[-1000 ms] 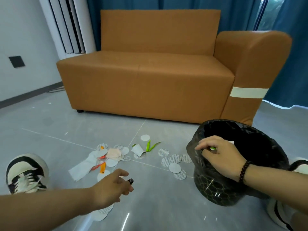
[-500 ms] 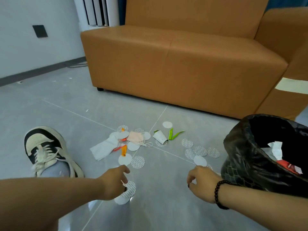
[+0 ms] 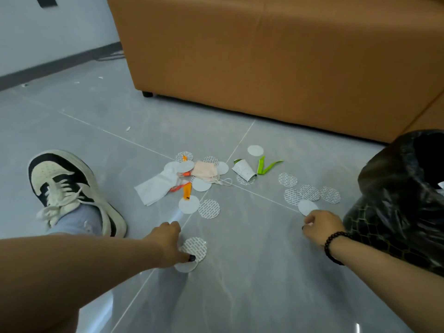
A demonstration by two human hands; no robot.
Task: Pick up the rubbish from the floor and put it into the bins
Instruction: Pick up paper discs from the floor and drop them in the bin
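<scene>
Left hand: we find the left hand (image 3: 168,241) low on the floor tile, thumb and fingers closing on two overlapping round seal discs (image 3: 192,253); the thumb tip presses the patterned one. We judge the pinch is set at the edge because the discs lie flat and give no other purchase.

Right hand: the right hand (image 3: 320,224) has its fingers curled down on the near edge of a plain white disc (image 3: 306,206). We cannot tell whether the disc is off the floor yet.

Bin: a bin lined with a black bag (image 3: 396,200) stands just beside the right wrist, mouth open; we judge it is kept close so each piece needs only a short carry.

Rubbish beyond the right hand: four patterned discs (image 3: 310,192) lie just past it, toward the sofa (image 3: 264,56).

Rubbish between and beyond the hands: a heap with a white wrapper (image 3: 156,186), a pale face mask (image 3: 205,170), orange strips (image 3: 187,191), a crushed paper cup (image 3: 243,170) and a green strip (image 3: 266,167); two more discs (image 3: 199,206) lie nearer.

Left of the left arm: the person's shoe (image 3: 64,188), clear of the litter.

Progress: much rubbish remains on the floor.
</scene>
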